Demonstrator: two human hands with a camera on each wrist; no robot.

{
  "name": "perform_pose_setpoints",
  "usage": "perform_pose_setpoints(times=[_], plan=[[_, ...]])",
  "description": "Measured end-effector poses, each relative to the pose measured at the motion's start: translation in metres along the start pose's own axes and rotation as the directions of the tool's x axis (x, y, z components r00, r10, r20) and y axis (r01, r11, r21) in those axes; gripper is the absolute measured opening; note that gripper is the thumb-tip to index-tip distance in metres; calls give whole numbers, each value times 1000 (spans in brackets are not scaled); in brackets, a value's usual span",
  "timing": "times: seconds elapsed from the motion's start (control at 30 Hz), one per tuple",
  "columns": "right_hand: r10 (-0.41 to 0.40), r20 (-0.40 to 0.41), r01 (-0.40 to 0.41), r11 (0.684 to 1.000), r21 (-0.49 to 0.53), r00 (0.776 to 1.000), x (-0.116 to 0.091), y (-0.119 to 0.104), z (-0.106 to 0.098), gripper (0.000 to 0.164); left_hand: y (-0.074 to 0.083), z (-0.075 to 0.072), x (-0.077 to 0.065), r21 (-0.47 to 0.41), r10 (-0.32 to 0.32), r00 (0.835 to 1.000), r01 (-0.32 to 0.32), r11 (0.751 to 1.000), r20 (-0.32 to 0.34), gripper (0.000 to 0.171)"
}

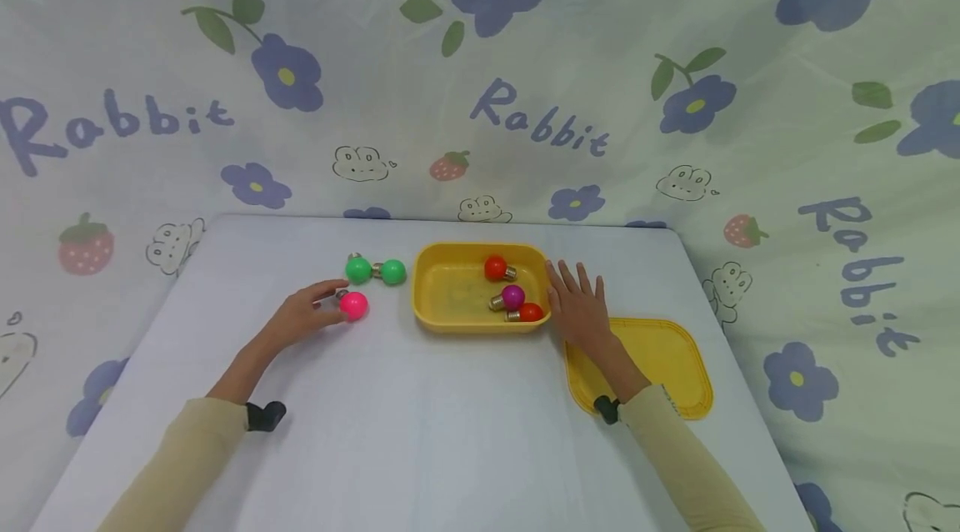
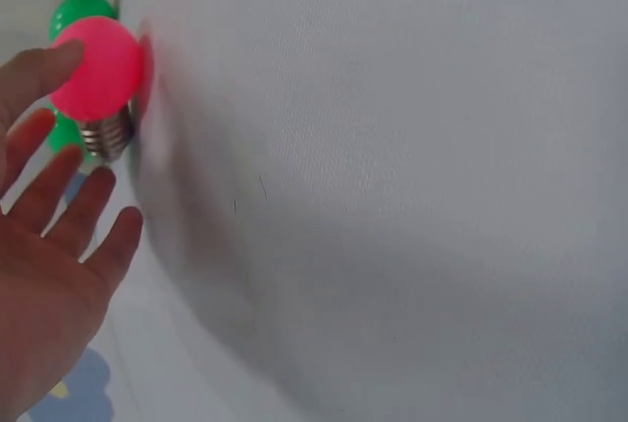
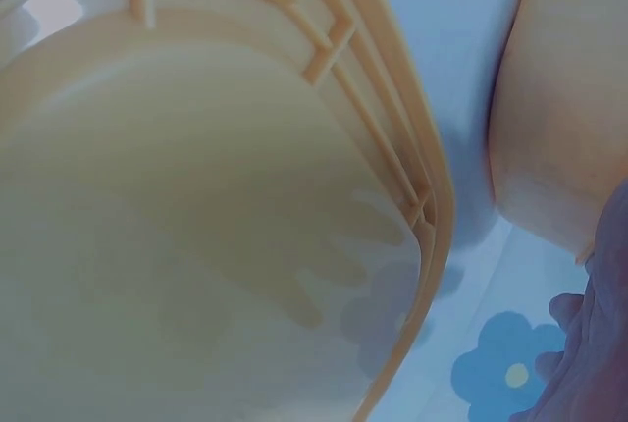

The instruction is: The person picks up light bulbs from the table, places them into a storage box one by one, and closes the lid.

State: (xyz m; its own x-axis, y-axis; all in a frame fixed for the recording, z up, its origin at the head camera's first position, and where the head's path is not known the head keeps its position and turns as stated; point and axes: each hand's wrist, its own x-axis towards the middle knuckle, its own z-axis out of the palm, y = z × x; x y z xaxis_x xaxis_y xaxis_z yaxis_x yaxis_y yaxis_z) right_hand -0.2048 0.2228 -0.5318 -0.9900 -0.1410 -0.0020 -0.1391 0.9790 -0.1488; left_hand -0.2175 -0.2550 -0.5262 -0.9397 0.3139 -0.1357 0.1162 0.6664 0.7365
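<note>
A pink light bulb [image 1: 354, 306] with a silver screw base lies on the white table. My left hand [image 1: 306, 315] is at its left side, thumb and fingers spread apart around the base end. In the left wrist view the thumb overlaps the pink ball [image 2: 98, 71], while the other fingers stand loose below the screw base. Two green bulbs, one [image 1: 358, 269] beside the other [image 1: 393, 272], lie just behind. My right hand [image 1: 581, 308], fingers straight, rests against the right wall of a yellow box [image 1: 480, 326].
Inside the box are a red bulb [image 1: 495, 268], a purple bulb [image 1: 513, 297] and a second red bulb [image 1: 531, 313], all toward its right side. A yellow lid [image 1: 675, 348] lies under the right forearm. A printed curtain [image 1: 405, 98] hangs behind the table.
</note>
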Motion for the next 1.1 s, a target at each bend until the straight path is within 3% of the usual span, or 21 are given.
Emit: perform_pose_setpoints(times=[0.27, 1.1], plan=[[-3, -13, 3, 1000, -1, 1000, 0, 0, 1, 59, -6, 4, 4, 32, -5, 1000, 5, 999, 4, 58], [11, -5, -11, 1000, 4, 1000, 1, 1, 5, 58, -4, 12, -1, 46, 12, 998, -9, 999, -60, 40]])
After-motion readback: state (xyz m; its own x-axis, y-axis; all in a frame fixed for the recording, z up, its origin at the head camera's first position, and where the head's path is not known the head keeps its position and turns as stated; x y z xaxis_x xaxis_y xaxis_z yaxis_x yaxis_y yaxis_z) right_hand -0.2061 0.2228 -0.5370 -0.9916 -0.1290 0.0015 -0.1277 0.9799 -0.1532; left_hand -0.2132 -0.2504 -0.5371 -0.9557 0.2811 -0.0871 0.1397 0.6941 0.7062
